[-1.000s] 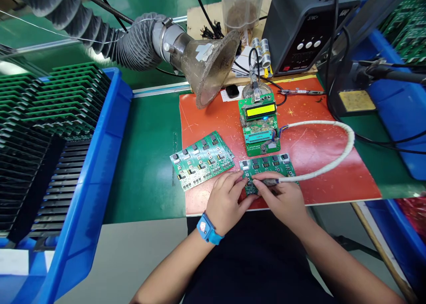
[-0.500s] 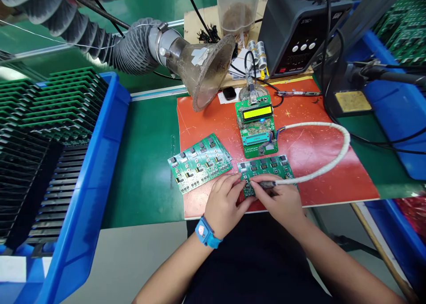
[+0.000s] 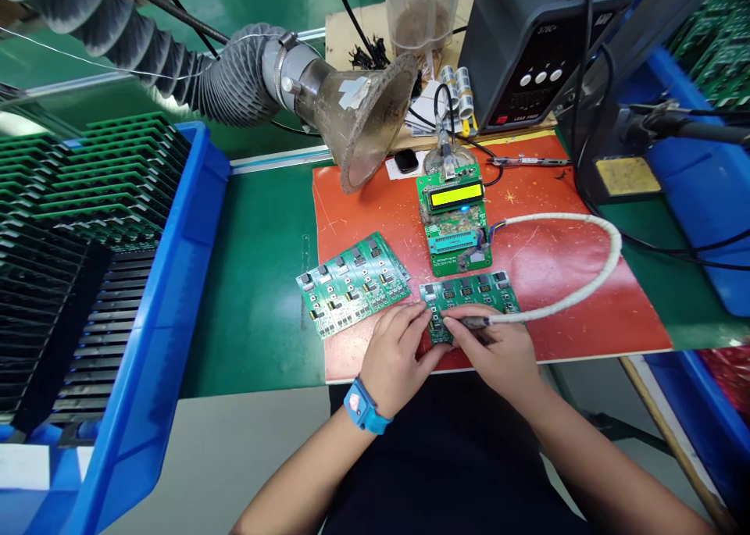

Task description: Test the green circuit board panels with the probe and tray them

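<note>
A green circuit board [image 3: 467, 292] with small digit displays lies on the red mat. My left hand [image 3: 398, 344] grips its left end, fingertips on the left edge and thumb by the lower edge. Between its thumb and fingers my right hand [image 3: 495, 347] pinches the dark probe [image 3: 474, 322] at the end of a white sleeved cable [image 3: 606, 269]. The probe points at the board's left part; its tip is too small to make out. Behind stands a green programmer board [image 3: 460, 258] with a lit yellow screen, where the cable's other end attaches.
Overlapping circuit boards [image 3: 355, 285] lie left of my hands. A fume hood [image 3: 369, 121] hangs over the mat [image 3: 586, 301]. At the back stands a soldering station [image 3: 536, 66]. Blue bins [image 3: 152, 324] with boards flank the bench. A tweezers-like tool [image 3: 527, 162] lies behind.
The view has shifted slightly. Both hands stay at the board, with the probe held in nearly the same place.
</note>
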Demonstrator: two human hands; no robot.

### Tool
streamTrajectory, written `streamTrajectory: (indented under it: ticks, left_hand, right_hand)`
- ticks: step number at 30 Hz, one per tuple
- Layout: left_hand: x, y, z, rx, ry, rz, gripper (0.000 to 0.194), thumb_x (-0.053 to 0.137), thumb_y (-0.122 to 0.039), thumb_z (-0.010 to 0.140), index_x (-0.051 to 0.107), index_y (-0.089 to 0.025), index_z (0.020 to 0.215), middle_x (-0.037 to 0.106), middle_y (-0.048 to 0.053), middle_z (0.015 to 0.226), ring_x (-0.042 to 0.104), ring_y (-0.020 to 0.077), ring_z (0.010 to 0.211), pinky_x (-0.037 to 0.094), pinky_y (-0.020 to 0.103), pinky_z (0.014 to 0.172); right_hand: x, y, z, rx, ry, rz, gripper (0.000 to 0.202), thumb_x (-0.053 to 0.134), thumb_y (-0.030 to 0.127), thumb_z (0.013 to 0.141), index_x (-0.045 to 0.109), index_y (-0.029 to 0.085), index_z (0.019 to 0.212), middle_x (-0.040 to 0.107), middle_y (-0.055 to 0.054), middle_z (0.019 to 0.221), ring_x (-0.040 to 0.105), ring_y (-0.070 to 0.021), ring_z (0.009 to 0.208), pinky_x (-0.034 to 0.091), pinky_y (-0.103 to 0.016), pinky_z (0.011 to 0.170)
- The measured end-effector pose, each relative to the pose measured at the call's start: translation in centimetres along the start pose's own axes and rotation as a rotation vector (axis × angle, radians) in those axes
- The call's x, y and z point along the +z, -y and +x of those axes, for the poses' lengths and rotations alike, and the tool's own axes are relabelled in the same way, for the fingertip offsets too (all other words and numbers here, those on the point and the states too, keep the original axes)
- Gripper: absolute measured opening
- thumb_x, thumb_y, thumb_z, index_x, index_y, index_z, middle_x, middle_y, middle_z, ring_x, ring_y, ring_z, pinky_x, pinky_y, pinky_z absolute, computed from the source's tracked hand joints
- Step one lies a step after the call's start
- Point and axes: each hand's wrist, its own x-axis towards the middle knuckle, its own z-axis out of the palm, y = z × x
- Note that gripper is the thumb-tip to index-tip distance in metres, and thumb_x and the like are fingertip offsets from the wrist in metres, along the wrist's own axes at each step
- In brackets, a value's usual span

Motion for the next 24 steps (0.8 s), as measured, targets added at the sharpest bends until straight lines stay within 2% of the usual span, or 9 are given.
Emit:
streamTrajectory:
  ticks: [12, 16, 24]
  left_hand:
    - [0.01, 0.08, 0.03, 0.026, -0.006, 0.015, 0.037, 0.072, -0.031, 0.085, 0.062, -0.017, 0.117, 0.068, 0.013, 0.115, 0.065, 0.0274, 0.108, 0.058, 0.048, 0.091]
    - [-0.02, 0.03, 0.08, 0.03, -0.008, 0.019, 0.035, 0.073, -0.031, 0.084, 0.063, -0.015, 0.114, 0.068, 0.014, 0.115, 0.065, 0.0277, 0.107, 0.058, 0.047, 0.091]
    - [-0.01, -0.01, 0.11, 0.028, -0.013, 0.018, 0.035, 0.075, -0.03, 0.082, 0.065, -0.013, 0.111, 0.069, 0.014, 0.114, 0.065, 0.028, 0.106, 0.058, 0.047, 0.091]
  right_hand:
    - [-0.05, -0.04, 0.02, 0.001, 0.007, -0.007, 0.016, 0.06, 0.034, 0.092, 0.069, 0.022, 0.086, 0.073, -0.005, 0.084, 0.072, -0.021, 0.075, 0.059, -0.028, 0.058]
    - [-0.02, -0.08, -0.03, -0.007, 0.001, 0.01, 0.013, 0.062, 0.031, 0.091, 0.069, 0.021, 0.087, 0.073, -0.005, 0.085, 0.072, -0.0202, 0.075, 0.059, -0.027, 0.058]
    - [-0.04, -0.02, 0.07, 0.013, 0.007, 0.011, 0.017, 0.061, 0.034, 0.091, 0.07, 0.021, 0.086, 0.073, -0.006, 0.085, 0.072, -0.0208, 0.074, 0.058, -0.027, 0.056]
